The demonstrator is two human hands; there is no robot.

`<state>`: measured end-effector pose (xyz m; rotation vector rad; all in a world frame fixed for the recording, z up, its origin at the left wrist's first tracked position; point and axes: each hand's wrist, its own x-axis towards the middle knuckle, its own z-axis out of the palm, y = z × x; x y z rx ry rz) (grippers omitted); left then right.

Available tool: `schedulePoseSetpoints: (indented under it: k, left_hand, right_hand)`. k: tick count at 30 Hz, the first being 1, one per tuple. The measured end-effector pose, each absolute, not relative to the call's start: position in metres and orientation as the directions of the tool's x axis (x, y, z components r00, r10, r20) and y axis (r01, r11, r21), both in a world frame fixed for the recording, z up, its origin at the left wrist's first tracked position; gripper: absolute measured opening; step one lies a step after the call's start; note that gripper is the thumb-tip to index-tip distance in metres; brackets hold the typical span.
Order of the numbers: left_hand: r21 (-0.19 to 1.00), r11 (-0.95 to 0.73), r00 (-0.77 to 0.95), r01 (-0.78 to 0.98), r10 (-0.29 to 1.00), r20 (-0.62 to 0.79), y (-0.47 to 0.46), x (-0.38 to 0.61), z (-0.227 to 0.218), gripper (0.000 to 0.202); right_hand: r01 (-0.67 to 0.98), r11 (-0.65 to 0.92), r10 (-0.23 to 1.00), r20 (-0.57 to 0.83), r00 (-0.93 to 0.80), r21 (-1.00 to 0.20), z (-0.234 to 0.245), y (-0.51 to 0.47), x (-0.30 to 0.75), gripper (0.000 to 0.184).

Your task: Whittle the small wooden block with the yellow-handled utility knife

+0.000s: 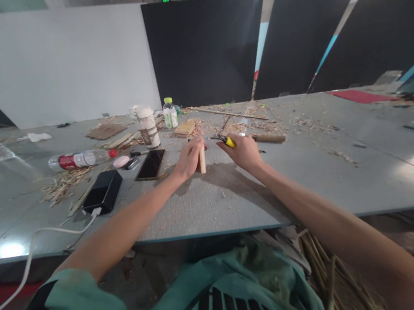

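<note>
Near the middle of the table, my left hand [189, 158] is closed around a small pale wooden piece [202, 161], which stands on edge on the tabletop. A bit of something red shows just beyond its fingers. To the right, apart from the wood, my right hand [244, 152] grips a yellow-and-black hand tool [231, 142]. Its dark end points left toward the wood and looks like plier jaws, though it is too small to be sure. A brown wooden handle or stick [271, 139] lies just behind my right hand.
Left of my hands lie a phone [151, 165], a black box [102, 191] with a white cable, and a red-labelled bottle [82, 159]. A paper cup [147, 126] and a green-capped bottle [169, 113] stand behind. Wood shavings [222, 124] litter the grey table [198, 210].
</note>
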<state>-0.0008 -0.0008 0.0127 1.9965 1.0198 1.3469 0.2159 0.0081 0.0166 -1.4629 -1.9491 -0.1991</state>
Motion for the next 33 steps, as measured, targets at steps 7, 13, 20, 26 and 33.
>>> schedulePoseSetpoints:
  k: [7,13,20,26,33]
  left_hand:
    - [0.651,-0.672,0.329,0.352,0.740,0.587,-0.010,0.001,0.018,0.042]
    - [0.627,-0.701,0.361,0.341,0.713,0.601,-0.015,0.002,0.020,0.037]
    - [0.660,-0.697,0.314,0.280,0.716,0.623,-0.007,0.001,0.014,0.039]
    - [0.730,-0.631,0.276,0.262,0.774,0.570,-0.008,0.001,0.014,0.044]
    - [0.774,-0.589,0.228,0.232,0.807,0.545,-0.006,0.002,0.013,0.056]
  right_hand:
    - [0.865,0.389,0.804,0.575,-0.151,-0.316,0.016,0.008,0.215,0.041]
    - [0.839,0.418,0.795,0.588,-0.151,-0.349,0.013,0.011,0.216,0.045]
    - [0.817,0.453,0.781,0.600,-0.171,-0.357,0.012,0.012,0.216,0.044]
    - [0.799,0.478,0.772,0.608,-0.184,-0.365,0.011,0.013,0.217,0.043]
    - [0.765,0.549,0.747,0.609,-0.269,-0.335,0.011,0.013,0.218,0.046]
